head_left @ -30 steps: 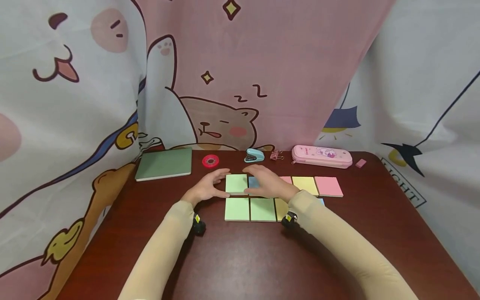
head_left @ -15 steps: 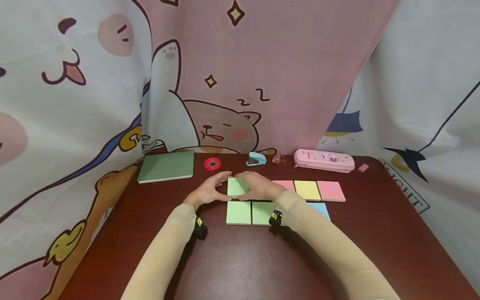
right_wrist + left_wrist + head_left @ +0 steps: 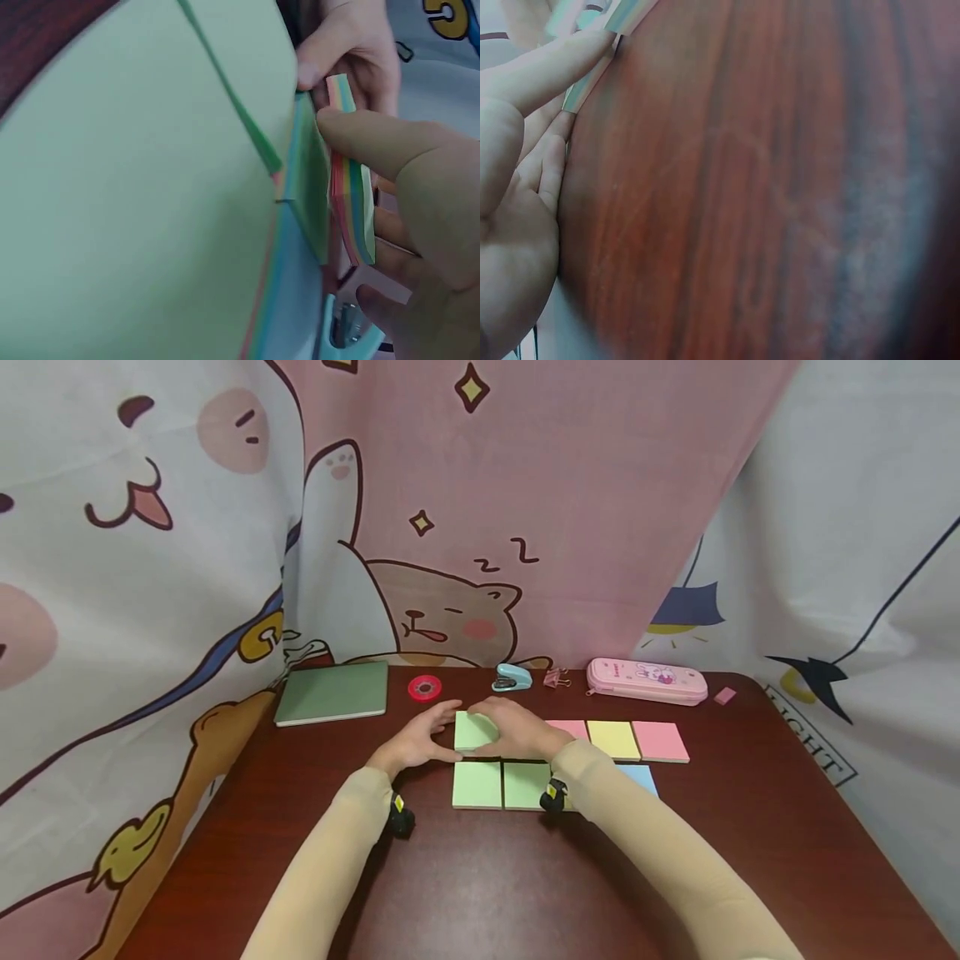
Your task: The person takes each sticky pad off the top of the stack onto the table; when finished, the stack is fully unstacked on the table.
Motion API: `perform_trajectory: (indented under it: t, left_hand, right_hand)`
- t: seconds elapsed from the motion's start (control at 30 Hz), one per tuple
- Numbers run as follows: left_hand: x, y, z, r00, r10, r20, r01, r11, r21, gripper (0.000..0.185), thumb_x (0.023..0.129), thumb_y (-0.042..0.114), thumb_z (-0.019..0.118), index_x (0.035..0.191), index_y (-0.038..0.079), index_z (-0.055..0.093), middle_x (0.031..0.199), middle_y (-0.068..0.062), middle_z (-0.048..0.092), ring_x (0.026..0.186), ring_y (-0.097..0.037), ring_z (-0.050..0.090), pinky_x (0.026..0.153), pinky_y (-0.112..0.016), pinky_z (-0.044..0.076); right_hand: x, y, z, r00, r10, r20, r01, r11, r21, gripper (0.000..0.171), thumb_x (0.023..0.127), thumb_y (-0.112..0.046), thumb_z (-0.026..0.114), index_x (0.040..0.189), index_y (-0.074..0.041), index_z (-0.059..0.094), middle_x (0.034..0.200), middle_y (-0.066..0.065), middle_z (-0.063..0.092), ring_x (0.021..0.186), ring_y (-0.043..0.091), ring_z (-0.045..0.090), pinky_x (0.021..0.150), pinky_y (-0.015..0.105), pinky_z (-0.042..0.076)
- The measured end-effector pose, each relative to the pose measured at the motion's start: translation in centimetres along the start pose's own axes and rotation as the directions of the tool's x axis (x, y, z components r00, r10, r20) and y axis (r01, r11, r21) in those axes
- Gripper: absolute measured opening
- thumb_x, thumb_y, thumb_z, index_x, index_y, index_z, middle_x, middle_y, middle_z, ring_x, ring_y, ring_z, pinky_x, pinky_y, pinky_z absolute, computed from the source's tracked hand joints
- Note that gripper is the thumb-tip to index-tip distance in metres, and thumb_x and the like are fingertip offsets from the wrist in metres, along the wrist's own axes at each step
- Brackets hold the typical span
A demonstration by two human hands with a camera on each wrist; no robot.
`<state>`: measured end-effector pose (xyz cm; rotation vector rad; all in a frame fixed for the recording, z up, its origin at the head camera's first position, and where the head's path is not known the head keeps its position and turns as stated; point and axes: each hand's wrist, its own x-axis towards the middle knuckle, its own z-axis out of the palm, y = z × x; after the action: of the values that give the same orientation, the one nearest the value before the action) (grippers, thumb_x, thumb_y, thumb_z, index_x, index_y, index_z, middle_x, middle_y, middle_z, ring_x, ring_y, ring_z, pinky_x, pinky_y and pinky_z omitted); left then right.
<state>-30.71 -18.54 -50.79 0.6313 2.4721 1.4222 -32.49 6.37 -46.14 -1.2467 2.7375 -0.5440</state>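
Note:
A light green sticky note pad [image 3: 472, 732] is between my two hands at the left end of the back row. My right hand [image 3: 519, 731] pinches its right side, thumb on the near edge and fingers behind, and covers neighbouring pads. At its left end, my left hand [image 3: 412, 743] holds it between thumb and fingertips. In the right wrist view, the pad's layered coloured edges [image 3: 352, 202] show between right thumb and fingers, apart from the pads beside it. The left wrist view shows my left thumb [image 3: 555, 67] against the pad's edge [image 3: 592, 86].
Two green pads [image 3: 477, 785] lie in front, with a blue pad [image 3: 640, 779] farther right. Pink [image 3: 660, 741] and yellow pads [image 3: 613, 740] continue the back row. Behind stand a green notebook [image 3: 333, 693], red tape [image 3: 425, 687], stapler [image 3: 512, 677], binder clip [image 3: 557, 677], pencil case [image 3: 647, 682] and eraser [image 3: 725, 696].
My right hand has moved left from beside the blue pad onto the green pad. Since half a second ago, the green pad and both hands have risen slightly.

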Motion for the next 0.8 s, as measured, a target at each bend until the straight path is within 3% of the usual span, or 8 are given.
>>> perform_trajectory:
  t: [0.17, 0.37, 0.53, 0.8]
  left_hand:
    - [0.1, 0.5, -0.1, 1.000, 0.004, 0.005, -0.004, 1.000, 0.018, 0.100, 0.085, 0.012, 0.090, 0.164, 0.006, 0.031, 0.158, -0.012, 0.050, 0.150, -0.030, 0.043, 0.124, -0.047, 0.035]
    - [0.0, 0.6, 0.0, 1.000, 0.012, 0.002, -0.013, 0.999, 0.030, 0.098, 0.085, 0.012, 0.089, 0.164, 0.007, 0.032, 0.158, -0.009, 0.052, 0.150, -0.028, 0.043, 0.124, -0.047, 0.034]
    - [-0.1, 0.4, 0.0, 1.000, 0.011, -0.001, -0.011, 0.999, 0.046, 0.097, 0.085, 0.015, 0.090, 0.164, 0.009, 0.033, 0.157, -0.007, 0.052, 0.149, -0.028, 0.044, 0.124, -0.047, 0.035]
    - [-0.4, 0.4, 0.0, 1.000, 0.001, 0.001, -0.001, 0.999, 0.045, 0.097, 0.085, 0.016, 0.090, 0.164, 0.011, 0.034, 0.157, -0.006, 0.053, 0.149, -0.029, 0.045, 0.123, -0.047, 0.036]
  right_hand:
    - [-2.3, -0.1, -2.1, 0.996, -0.033, -0.087, 0.038, 0.997, 0.064, 0.071, 0.086, -0.036, 0.088, 0.145, -0.007, 0.059, 0.145, 0.008, 0.061, 0.140, 0.028, 0.052, 0.117, 0.047, 0.042]
    - [-7.6, 1.5, -4.9, 0.972, -0.085, -0.220, 0.111, 0.988, 0.111, 0.069, 0.083, -0.027, 0.091, 0.141, -0.005, 0.062, 0.141, 0.009, 0.064, 0.134, 0.028, 0.057, 0.113, 0.050, 0.045]
    - [-13.0, 3.6, -6.6, 0.971, 0.009, -0.240, 0.018, 0.994, 0.110, 0.071, 0.082, -0.030, 0.092, 0.142, -0.009, 0.062, 0.141, 0.007, 0.064, 0.132, 0.029, 0.057, 0.111, 0.057, 0.046]
    - [-21.0, 7.1, -7.5, 0.965, 0.176, -0.197, -0.168, 0.984, 0.054, 0.076, 0.080, -0.029, 0.094, 0.145, -0.012, 0.059, 0.142, 0.007, 0.063, 0.130, 0.028, 0.056, 0.107, 0.059, 0.048]
